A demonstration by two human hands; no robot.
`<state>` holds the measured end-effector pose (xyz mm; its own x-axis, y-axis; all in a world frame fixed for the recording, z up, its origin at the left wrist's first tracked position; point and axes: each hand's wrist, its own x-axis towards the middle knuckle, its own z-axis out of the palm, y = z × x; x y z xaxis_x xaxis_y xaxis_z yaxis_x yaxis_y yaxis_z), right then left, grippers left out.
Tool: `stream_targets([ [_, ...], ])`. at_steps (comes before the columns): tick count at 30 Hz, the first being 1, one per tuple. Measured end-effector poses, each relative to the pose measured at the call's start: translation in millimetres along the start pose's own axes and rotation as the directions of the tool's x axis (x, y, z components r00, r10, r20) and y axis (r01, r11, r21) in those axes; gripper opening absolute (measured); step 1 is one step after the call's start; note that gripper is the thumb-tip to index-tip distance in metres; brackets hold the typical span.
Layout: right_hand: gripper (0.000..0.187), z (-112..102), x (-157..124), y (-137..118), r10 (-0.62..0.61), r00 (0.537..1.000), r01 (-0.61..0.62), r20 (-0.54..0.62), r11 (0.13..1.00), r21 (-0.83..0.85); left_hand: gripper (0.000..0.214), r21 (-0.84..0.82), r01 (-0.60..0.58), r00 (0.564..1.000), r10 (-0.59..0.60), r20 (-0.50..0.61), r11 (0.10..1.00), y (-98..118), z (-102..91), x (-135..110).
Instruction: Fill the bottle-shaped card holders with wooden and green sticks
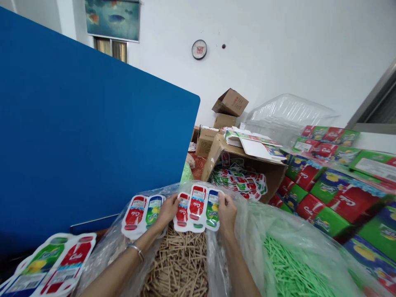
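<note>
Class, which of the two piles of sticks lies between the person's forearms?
The brown pile, seen below the Cola-printed cards held by the left hand and right hand; the green pile lies beyond the right forearm.

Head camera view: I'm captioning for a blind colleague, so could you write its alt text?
A person's left hand and right hand hold red, blue and green bottle-printed cutouts by brown strips in clear plastic. A blue panel stands left; at right are green strips, an open cardboard box of more cutouts and printed cartons.
</note>
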<state>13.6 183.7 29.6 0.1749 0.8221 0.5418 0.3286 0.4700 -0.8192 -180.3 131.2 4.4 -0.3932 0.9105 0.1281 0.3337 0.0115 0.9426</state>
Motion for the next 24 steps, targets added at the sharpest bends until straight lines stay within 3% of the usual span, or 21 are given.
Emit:
stream_targets([
  [3, 0.044, -14, -7, -15, 0.046, 0.999, -0.045, -0.008, 0.996, 0.073, 0.036, -0.084, -0.044, 0.999, 0.044, -0.001, 0.995, 20, -1.7, -12],
  [5, 0.041, -23, -20, -26, 0.069, 0.998, -0.068, -0.003, 0.992, 0.103, 0.042, -0.166, -0.016, 0.992, 0.036, 0.119, 0.986, 33, -4.8, -25],
  [7, 0.037, -31, -37, -35, 0.092, 0.996, -0.092, 0.011, 0.989, 0.115, 0.063, -0.229, 0.079, 0.962, -0.014, 0.272, 0.97, 43, -9.6, -42],
  [10, 0.035, -40, -68, -43, 0.142, 0.987, -0.15, 0.07, 0.981, 0.123, 0.049, -0.251, 0.244, 0.901, -0.123, 0.416, 0.937, 49, -17.8, -68],
  [13, 0.034, -49, -102, -47, 0.228, 0.958, -0.258, 0.176, 0.95, 0.173, 0.04, -0.275, 0.372, 0.869, -0.229, 0.439, 0.886, 44, -23.2, -95],
  [18, 0.027, -64, -154, -51, 0.38, 0.826, -0.514, 0.416, 0.811, 0.28, 0.034, -0.3, 0.486, 0.855, -0.374, 0.36, 0.821, 20, -30.2, -139],
  [24, 0.024, -73, -191, -47, 0.412, 0.667, -0.62, 0.62, 0.769, 0.156, 0.025, -0.285, 0.59, 0.805, -0.524, 0.279, 0.755, -3, -43.4, -192],
])
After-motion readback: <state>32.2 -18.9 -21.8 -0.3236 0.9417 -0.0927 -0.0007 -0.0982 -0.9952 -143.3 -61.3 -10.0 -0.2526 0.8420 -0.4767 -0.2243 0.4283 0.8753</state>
